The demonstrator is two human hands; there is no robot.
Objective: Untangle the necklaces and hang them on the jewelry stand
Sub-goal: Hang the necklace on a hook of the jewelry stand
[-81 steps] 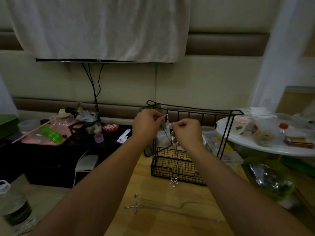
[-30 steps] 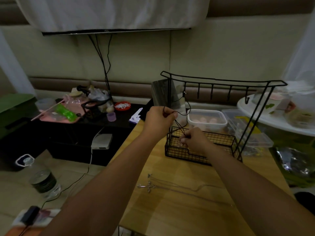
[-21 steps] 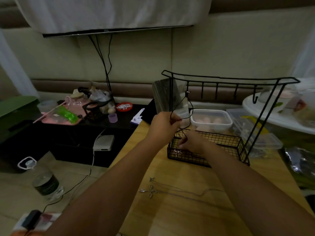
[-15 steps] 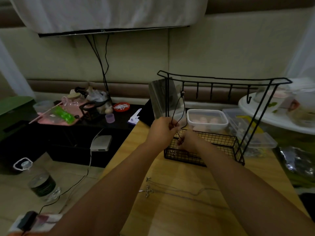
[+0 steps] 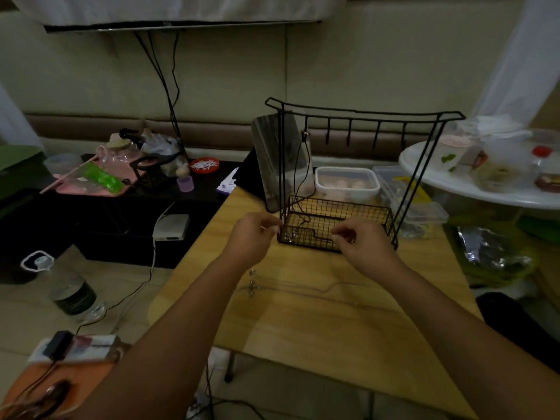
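though curled, both hands [image 5: 306,237] empty

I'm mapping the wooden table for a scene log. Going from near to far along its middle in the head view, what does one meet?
Necklaces lying on the table → left hand and right hand, about level with each other → jewelry stand with its wire basket → lidded plastic container behind it.

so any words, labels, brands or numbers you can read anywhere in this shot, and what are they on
None can be read.
Dark label on the clear plastic water bottle: too blurred.
Small mark on the lower edge of the cloth-covered black screen: too small.
Green leaf print on the white paper cup: a picture, no letters visible.
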